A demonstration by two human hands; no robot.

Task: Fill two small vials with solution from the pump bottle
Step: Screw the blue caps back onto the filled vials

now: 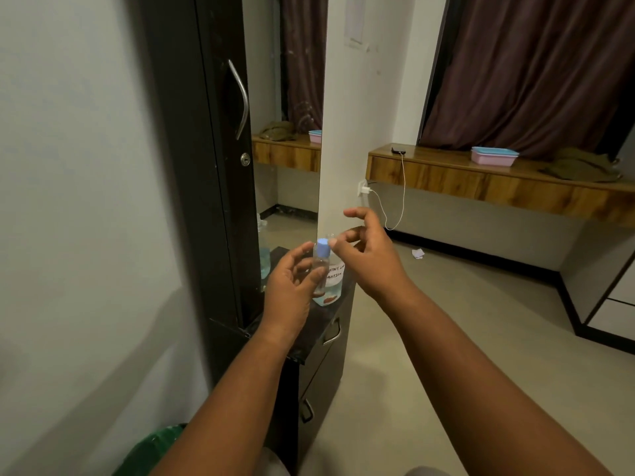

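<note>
Pale walls and a beige floor fill most of the frame, with a dark cabinet (202, 166) and its mirror running down the upper left-centre. At mid-frame, a low dark countertop (311, 333) juts out beneath the mirror.

Left hand (292, 286), centre frame, grips a small clear vial (320, 269) with a blue cap (323, 248); fingers and thumb curl round its body, and the vial stands roughly upright. Right hand (369, 255), just right of the vial, is partly open with loosely bent fingers. Its fingertips sit beside the blue cap; contact with the cap cannot be confirmed, and a small clear object near those fingertips is too indistinct to identify.

Pump bottle (332, 286) stands on the countertop directly behind the vial, holding blue liquid and bearing a handwritten white label. Its upper part and pump head are hidden by the hands and vial. Liquid level in the vial cannot be made out.

Right of frame: a wooden shelf (481, 183) carrying a pink container (494, 156).
</note>
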